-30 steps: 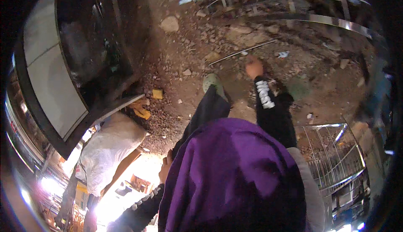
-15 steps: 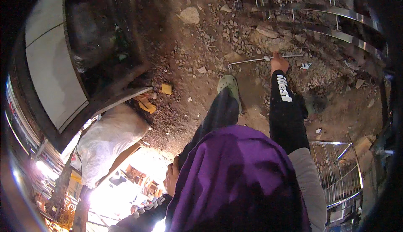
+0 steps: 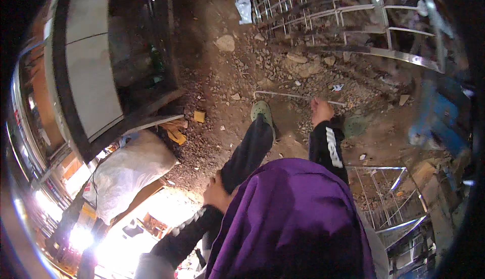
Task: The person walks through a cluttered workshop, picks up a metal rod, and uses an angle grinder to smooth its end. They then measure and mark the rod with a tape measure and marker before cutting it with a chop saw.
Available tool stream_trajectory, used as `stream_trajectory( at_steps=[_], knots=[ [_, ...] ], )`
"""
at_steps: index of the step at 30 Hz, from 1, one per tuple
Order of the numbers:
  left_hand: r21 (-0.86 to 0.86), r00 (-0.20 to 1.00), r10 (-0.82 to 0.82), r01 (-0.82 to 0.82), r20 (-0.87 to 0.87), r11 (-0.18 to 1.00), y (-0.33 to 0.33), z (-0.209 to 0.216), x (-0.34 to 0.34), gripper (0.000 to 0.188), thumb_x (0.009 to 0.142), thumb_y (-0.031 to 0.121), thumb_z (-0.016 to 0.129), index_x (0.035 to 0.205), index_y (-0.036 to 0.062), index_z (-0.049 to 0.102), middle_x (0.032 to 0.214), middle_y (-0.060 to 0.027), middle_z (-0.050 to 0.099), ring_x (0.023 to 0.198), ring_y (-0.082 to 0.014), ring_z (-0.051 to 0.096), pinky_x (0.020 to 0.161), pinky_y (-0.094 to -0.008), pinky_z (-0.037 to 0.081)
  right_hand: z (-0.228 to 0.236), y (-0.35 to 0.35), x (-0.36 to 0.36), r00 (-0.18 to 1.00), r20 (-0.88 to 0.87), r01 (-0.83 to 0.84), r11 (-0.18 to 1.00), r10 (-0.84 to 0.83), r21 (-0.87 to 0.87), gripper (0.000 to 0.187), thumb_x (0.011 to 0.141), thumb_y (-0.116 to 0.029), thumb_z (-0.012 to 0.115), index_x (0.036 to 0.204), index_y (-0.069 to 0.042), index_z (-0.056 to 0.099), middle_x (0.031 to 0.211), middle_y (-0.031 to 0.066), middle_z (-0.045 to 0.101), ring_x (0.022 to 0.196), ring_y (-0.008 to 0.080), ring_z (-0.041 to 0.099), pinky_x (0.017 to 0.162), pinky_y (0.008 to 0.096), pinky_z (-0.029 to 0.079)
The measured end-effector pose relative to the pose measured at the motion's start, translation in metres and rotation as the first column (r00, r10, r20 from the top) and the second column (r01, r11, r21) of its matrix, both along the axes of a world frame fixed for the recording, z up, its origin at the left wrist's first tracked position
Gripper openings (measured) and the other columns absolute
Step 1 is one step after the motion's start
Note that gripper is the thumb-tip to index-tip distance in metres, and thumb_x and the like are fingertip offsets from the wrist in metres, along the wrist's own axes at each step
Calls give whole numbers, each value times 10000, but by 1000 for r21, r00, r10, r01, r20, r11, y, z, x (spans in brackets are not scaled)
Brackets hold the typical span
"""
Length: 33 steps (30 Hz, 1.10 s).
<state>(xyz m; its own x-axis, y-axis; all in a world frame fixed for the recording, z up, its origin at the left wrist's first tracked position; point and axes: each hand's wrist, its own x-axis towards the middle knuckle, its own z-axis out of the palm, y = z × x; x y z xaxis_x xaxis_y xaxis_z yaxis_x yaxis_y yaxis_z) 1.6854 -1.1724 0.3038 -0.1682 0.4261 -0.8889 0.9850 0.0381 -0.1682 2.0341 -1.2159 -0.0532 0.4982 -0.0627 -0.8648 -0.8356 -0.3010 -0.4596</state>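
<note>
Dirt ground (image 3: 227,77) w/ rubble, thin metal rod (image 3: 293,96), white sack (image 3: 129,170), yellow scraps (image 3: 177,136), pale stone (image 3: 225,43)

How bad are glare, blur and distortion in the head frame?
Head view: blown-out glare at lower left beside the white sack; strong fisheye bending of the metal wire racks with a dark vignette rim; blue smear of motion blur at right; the right hand on the thin white rod is dim but readable.
</note>
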Motion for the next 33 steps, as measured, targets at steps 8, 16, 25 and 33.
stream_trajectory(
  at_steps=[8,16,25,33],
  knots=[
    [175,512,-24,-248,858,953,11,22,70,663,1001,268,628,1543,-7,365,1528,-223,468,1333,-340,544,1087,-404,449,342,-1,-19,978,-116,207,801,-171,562,70,960,-14,664,977,-37,600,994,110,682,977,239,673,968,390,560],
    [-519,-298,430,-383,852,764,34,234,224,477,1023,152,641,1432,-59,514,1301,-159,667,1150,-214,655,1032,-326,490,555,-25,0,929,87,193,671,-359,716,157,970,-48,676,861,-108,580,858,42,677,776,153,658,868,313,583],
    [-438,-578,304,-105,757,893,9,338,313,238,1059,201,582,1112,-26,628,950,-57,645,922,-150,641,886,-314,534,677,-79,-15,929,15,247,652,-370,717,164,980,-117,684,877,-103,558,818,15,629,666,127,596,531,247,472],
    [-245,-375,227,-1,899,970,-8,366,379,227,1060,223,584,1071,3,641,742,37,519,617,-42,462,539,-217,381,712,-145,33,876,461,-175,797,-142,578,210,960,-60,678,831,-91,516,767,11,588,690,113,581,604,270,479]
  ],
)
